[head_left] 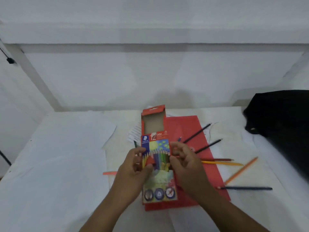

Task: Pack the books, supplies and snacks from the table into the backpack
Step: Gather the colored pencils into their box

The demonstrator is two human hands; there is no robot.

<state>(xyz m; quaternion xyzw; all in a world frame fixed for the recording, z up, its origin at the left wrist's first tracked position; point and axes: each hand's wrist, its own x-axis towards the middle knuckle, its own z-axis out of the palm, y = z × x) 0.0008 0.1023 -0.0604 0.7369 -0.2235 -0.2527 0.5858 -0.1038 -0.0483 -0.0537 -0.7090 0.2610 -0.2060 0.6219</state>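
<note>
The coloured-pencil box (156, 166) is held just above the red folder (187, 164) near the middle of the table (55, 164), its top flap folded back so the brown cardboard inside shows. It looks light and thin-walled, a carton that would dent under a hard squeeze and whose open mouth would spill pencils if tipped away from the person, so the long side edges near the middle seem the sound place to hold it (which is about where both hands sit). The left hand (135, 166) grips the left edge, thumb across the printed front and fingers curled behind. The right hand (183, 162) is curled at the right edge; whether its grip is on the box itself or pinching a pencil against it, I cannot tell through the blur. Both forearms come up from the bottom of the view and angle inward, wrists fairly straight. Several loose pencils (222, 163) lie scattered on the folder and table to the right, slim and apt to roll. The black backpack (280, 118) sits at the far right, well apart from the box.
</note>
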